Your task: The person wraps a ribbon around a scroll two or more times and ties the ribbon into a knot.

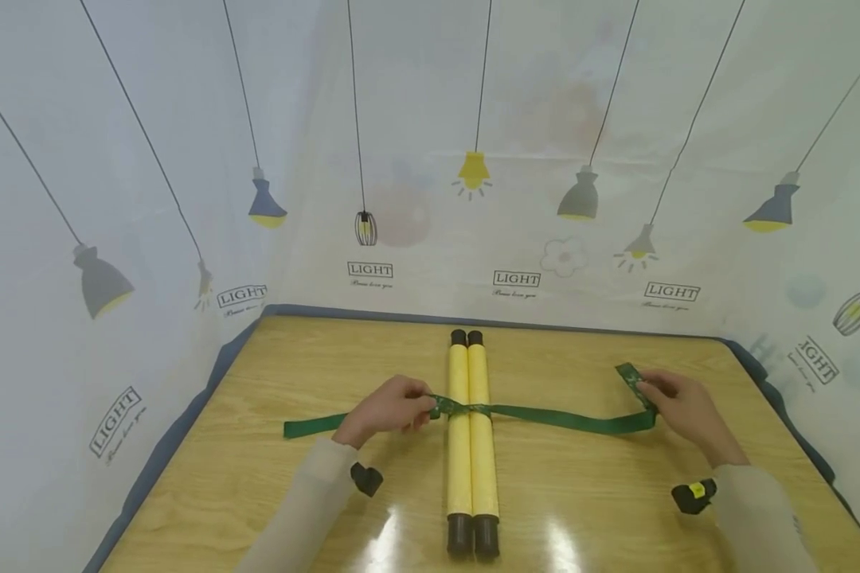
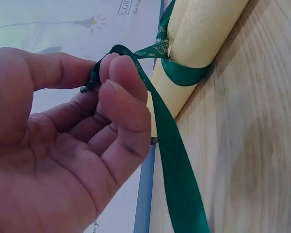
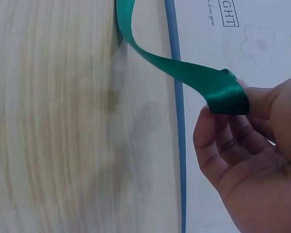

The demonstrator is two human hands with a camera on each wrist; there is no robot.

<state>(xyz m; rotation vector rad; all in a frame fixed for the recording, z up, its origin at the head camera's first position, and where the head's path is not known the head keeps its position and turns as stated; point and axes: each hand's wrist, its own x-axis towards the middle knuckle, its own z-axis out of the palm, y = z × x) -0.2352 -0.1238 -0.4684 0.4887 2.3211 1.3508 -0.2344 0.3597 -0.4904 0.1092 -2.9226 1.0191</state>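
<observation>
Two yellow scrolls (image 1: 470, 469) with dark end caps lie side by side, lengthwise on the table. A green patterned ribbon (image 1: 559, 417) wraps round both at their middle and crosses itself on top. Just left of the scrolls, my left hand (image 1: 394, 407) pinches the ribbon between thumb and fingertips; in the left wrist view the green ribbon (image 2: 177, 160) bends at the fingertips and its tail hangs past them. Off to the right, my right hand (image 1: 691, 410) pinches the ribbon's other length near its end, which sticks up past the fingers. The right wrist view shows this ribbon (image 3: 184, 73) curving to the fingertips.
The wooden table (image 1: 580, 493) has a blue-grey border (image 1: 373, 316) along its edges. White sheeting (image 1: 430, 103) printed with hanging lamps surrounds it at the back and sides. Black wrist devices (image 1: 693, 496) sit beside both sleeves.
</observation>
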